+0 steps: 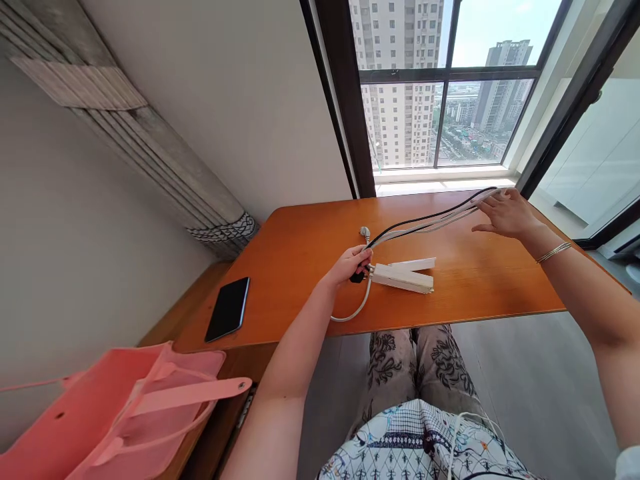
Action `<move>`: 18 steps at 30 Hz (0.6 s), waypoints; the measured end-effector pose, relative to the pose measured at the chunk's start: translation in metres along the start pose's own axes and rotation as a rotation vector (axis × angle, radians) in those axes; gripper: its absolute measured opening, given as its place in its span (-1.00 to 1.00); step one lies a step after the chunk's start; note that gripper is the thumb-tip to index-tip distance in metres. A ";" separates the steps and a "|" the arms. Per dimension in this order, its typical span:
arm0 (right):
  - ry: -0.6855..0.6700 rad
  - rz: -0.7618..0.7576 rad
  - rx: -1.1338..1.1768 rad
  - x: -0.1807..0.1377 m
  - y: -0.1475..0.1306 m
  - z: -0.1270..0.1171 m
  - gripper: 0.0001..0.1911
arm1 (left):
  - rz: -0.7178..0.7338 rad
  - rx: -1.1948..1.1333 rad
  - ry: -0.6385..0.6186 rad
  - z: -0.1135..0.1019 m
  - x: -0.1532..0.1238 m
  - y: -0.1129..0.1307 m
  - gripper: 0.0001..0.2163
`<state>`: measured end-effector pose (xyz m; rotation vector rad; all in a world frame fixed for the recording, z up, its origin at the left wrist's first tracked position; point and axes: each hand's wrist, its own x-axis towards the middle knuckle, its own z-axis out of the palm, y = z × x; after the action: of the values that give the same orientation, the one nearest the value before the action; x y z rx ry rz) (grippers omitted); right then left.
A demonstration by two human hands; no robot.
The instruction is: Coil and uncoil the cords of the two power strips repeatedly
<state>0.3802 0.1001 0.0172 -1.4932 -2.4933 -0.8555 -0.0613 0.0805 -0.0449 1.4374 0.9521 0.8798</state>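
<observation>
Several black and white cables [425,222] stretch in a loose bundle across the desk. My left hand [354,263] is closed around their near end, beside a white power strip [403,278]. My right hand [507,212] is at the far end of the bundle, its thumb held apart and its other fingers over the cables; whether it grips them is hard to see. A white plug [365,233] lies just beyond my left hand, and a black plug or adapter [357,277] shows below it. A white cord [356,312] curves down from there to the desk's front edge.
A dark phone or tablet [228,309] lies on the left of the orange-brown desk [295,267]. A pink bag [120,407] with straps stands at the lower left. Behind the desk is a window [445,77], with a grey curtain [150,147] on the left.
</observation>
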 end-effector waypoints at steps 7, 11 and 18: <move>-0.136 -0.147 0.252 -0.017 -0.029 -0.008 -0.75 | 0.030 -0.195 0.252 -0.002 0.004 0.002 -0.55; -0.281 0.108 0.801 -0.028 -0.054 -0.024 -0.67 | 0.074 -0.148 0.362 0.001 0.008 0.003 -0.58; -0.230 0.623 1.703 -0.020 -0.124 -0.074 -0.42 | 0.273 -0.072 0.626 0.023 0.013 -0.002 -0.57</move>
<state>0.2724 0.0016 0.0207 -1.2935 -1.4793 1.2655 -0.0350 0.0836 -0.0487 1.2641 1.1751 1.6096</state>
